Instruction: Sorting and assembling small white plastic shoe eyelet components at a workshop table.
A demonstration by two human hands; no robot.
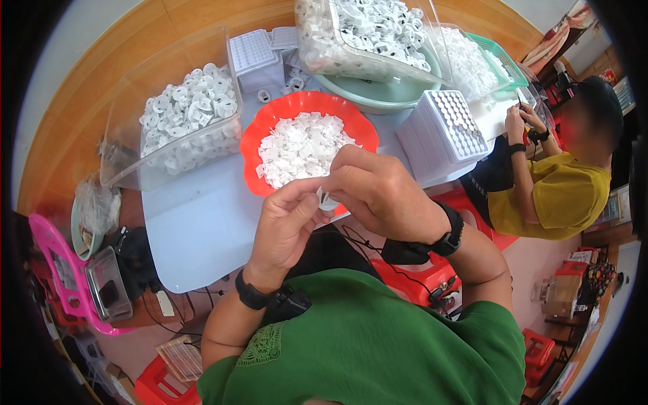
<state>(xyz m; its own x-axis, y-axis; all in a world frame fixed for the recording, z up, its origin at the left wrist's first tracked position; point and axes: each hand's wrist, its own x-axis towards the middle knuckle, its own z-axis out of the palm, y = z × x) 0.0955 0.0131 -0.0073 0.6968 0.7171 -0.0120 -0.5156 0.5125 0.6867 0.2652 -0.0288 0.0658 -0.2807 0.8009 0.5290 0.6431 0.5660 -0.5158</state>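
Close to the table's front edge, my left hand (pixel 287 219) and my right hand (pixel 381 192) meet with fingers closed on a small white plastic part (pixel 327 201). Fingers cover most of it; a rounded white edge shows between them. Just beyond my hands, a red bowl (pixel 253 145) with a wavy rim is heaped with small flat white plastic pieces (pixel 297 145). To its left stands a clear bin (pixel 128 165) of round white plastic parts (pixel 189 101). A stack of white trays (pixel 432 138), the top one filled with rows of round white pieces, is right of the bowl.
At the back, a clear bin (pixel 324 57) of white parts rests on a pale green basin (pixel 378 101). Another white tray stack (pixel 256 61) stands beside it. On the right sits a co-worker in a yellow shirt (pixel 553 196). A pink chair (pixel 50 256) stands left of the table (pixel 182 233).
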